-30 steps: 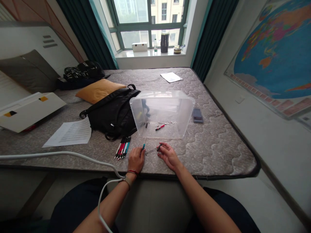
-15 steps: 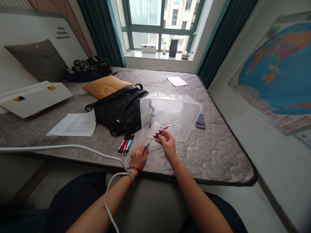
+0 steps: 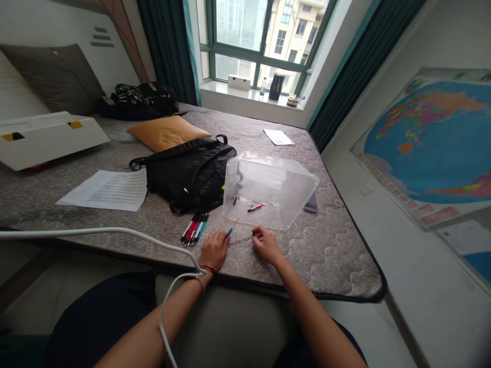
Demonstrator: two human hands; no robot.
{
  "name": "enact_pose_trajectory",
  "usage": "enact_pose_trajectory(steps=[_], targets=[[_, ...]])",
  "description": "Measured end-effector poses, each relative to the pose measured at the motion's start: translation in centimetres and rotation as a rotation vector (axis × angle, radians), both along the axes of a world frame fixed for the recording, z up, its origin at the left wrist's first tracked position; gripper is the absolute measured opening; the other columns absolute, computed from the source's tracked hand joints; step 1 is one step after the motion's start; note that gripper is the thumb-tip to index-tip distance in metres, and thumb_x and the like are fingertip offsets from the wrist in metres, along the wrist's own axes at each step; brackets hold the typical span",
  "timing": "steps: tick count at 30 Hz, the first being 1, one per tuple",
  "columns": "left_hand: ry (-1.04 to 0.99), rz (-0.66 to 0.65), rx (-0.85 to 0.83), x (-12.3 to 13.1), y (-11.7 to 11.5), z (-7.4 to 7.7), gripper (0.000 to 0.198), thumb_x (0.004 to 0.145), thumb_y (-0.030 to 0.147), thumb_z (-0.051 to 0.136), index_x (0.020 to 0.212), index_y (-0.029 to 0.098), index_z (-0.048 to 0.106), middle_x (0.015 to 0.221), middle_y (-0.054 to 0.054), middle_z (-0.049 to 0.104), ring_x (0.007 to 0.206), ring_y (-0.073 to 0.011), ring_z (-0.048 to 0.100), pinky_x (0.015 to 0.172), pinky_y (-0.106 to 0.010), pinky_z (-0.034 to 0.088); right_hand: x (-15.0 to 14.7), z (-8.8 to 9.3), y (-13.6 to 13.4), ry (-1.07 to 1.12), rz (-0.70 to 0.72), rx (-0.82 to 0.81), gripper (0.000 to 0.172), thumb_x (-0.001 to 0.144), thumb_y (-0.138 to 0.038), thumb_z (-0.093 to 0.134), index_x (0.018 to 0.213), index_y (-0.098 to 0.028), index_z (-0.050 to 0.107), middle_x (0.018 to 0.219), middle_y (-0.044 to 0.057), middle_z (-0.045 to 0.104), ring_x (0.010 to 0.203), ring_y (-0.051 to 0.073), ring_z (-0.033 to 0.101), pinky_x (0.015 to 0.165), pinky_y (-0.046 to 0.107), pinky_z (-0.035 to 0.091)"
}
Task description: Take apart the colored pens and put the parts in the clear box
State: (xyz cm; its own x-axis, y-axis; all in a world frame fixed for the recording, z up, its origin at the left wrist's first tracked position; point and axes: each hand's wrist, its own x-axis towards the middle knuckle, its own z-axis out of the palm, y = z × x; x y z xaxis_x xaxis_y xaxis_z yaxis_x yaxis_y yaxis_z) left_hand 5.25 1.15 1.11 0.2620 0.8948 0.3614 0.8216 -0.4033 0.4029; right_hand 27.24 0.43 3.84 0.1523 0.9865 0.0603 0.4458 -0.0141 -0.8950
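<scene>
The person's left hand (image 3: 215, 250) rests at the near side of the patterned mattress (image 3: 333, 260), fingers curled closed around a teal pen barrel (image 3: 229, 232), from whose far end a thin refill (image 3: 237, 221) projects toward the clear plastic bin (image 3: 272, 176). The right hand (image 3: 267, 245), a short way across, is drawn into a pinch, thumb and fingertips closed on a small dark pen piece (image 3: 253, 233); from where I stand the fingers cover most of it, so it may be a grip or a cap. The two held parts are apart, with printed lettering (image 3: 240, 242) on the mattress fabric between the hands. The bin sits just beyond both hands; inside it lie a red-and-black pen part (image 3: 254, 208), a short black piece (image 3: 235, 201) and several small silvery parts (image 3: 266, 203). To the left of the left hand, pens (image 3: 195, 229) in white, red, black and teal lie side by side, near the lower edge of a black backpack (image 3: 192, 174). The backpack occupies the space between the bin and a printed sheet (image 3: 105, 191), with a mustard pillow (image 3: 169, 133) behind it. A white cable (image 3: 126, 232) enters from the left and crosses at the left wrist, which bears a red bracelet (image 3: 207, 269). A world map (image 3: 433, 138) hangs on the right wall.
</scene>
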Motion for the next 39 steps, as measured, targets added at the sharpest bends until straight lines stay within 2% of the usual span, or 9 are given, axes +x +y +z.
enact_pose_trajectory(steps=[6,9,13,20,25,30,34,36,39], targets=[[-0.017,-0.002,-0.006,-0.1,0.0,0.0,0.025,0.099,0.035,0.040,0.102,0.023,0.062,0.093,-0.006,0.066,0.092,-0.0238,0.057,0.082,-0.036,0.040,1.4,0.2,5.0,0.301,-0.161,-0.191,0.020,0.070,-0.025,0.046,0.087,-0.021,0.055,0.066,-0.002,0.057,0.057,0.014,0.057,0.062,0.030,0.051],[-0.027,-0.004,-0.003,-0.1,0.0,0.1,0.024,0.099,0.034,0.041,0.101,0.023,0.062,0.092,-0.006,0.066,0.091,-0.0239,0.057,0.080,-0.036,0.040,2.4,1.7,9.7,-0.167,-0.167,-0.278,0.022,0.076,-0.020,0.039,0.090,-0.019,0.056,0.071,0.002,0.061,0.062,0.015,0.059,0.061,0.027,0.050],[0.004,-0.008,-0.012,-0.1,0.0,0.2,0.027,0.100,0.034,0.037,0.101,0.023,0.061,0.093,-0.006,0.066,0.090,-0.0234,0.056,0.080,-0.036,0.040,3.3,3.2,15.2,-0.462,-0.100,-0.296,0.014,0.080,-0.024,0.051,0.080,-0.016,0.062,0.083,0.012,0.068,0.080,0.022,0.063,0.069,0.029,0.047],[0.007,-0.004,-0.016,-0.2,0.2,-0.1,0.027,0.100,0.035,0.038,0.100,0.024,0.062,0.092,-0.007,0.066,0.090,-0.0230,0.057,0.080,-0.037,0.040,3.3,2.1,19.1,-0.829,0.103,-0.368,0.014,0.069,-0.023,0.077,0.079,-0.016,0.069,0.097,0.018,0.071,0.093,0.028,0.065,0.078,0.031,0.046],[-0.014,-0.009,-0.009,-0.2,0.2,-0.3,0.025,0.100,0.033,0.040,0.100,0.023,0.063,0.093,-0.006,0.067,0.089,-0.0223,0.057,0.079,-0.037,0.040,3.2,2.0,19.6,-0.885,0.164,-0.369,0.015,0.065,-0.021,0.081,0.074,-0.016,0.070,0.093,0.015,0.072,0.090,0.027,0.065,0.079,0.031,0.047],[-0.041,-0.004,0.014,-0.2,0.2,-0.4,0.023,0.099,0.034,0.042,0.098,0.024,0.063,0.091,-0.006,0.067,0.088,-0.0225,0.058,0.079,-0.036,0.041,2.7,3.3,19.5,-0.812,0.170,-0.350,0.019,0.060,-0.017,0.081,0.057,-0.017,0.062,0.072,0.010,0.068,0.079,0.024,0.064,0.072,0.029,0.047],[-0.042,0.008,0.022,-0.2,0.3,-0.4,0.023,0.098,0.034,0.042,0.098,0.024,0.063,0.091,-0.006,0.067,0.088,-0.0225,0.059,0.078,-0.036,0.041,2.0,4.6,17.1,-0.681,0.138,-0.287,0.019,0.078,-0.030,0.066,0.065,-0.017,0.061,0.063,0.003,0.061,0.065,0.017,0.059,0.062,0.026,0.044],[-0.043,0.007,0.017,-0.2,0.3,-0.4,0.023,0.098,0.034,0.042,0.097,0.024,0.063,0.091,-0.006,0.067,0.088,-0.0227,0.059,0.078,-0.036,0.041,1.1,4.6,14.4,-0.499,0.120,-0.242,0.026,0.088,-0.040,0.050,0.078,-0.018,0.061,0.060,-0.001,0.055,0.055,0.012,0.052,0.055,0.023,0.042],[-0.052,-0.001,0.009,-0.2,0.2,-0.3,0.023,0.098,0.034,0.043,0.096,0.025,0.063,0.090,-0.006,0.067,0.088,-0.0230,0.059,0.077,-0.036,0.041,-1.3,3.8,9.5,0.281,0.098,-0.149,0.031,0.082,-0.051,0.058,0.084,-0.021,0.056,0.054,-0.008,0.041,0.045,0.009,0.037,0.045,0.021,0.035]])
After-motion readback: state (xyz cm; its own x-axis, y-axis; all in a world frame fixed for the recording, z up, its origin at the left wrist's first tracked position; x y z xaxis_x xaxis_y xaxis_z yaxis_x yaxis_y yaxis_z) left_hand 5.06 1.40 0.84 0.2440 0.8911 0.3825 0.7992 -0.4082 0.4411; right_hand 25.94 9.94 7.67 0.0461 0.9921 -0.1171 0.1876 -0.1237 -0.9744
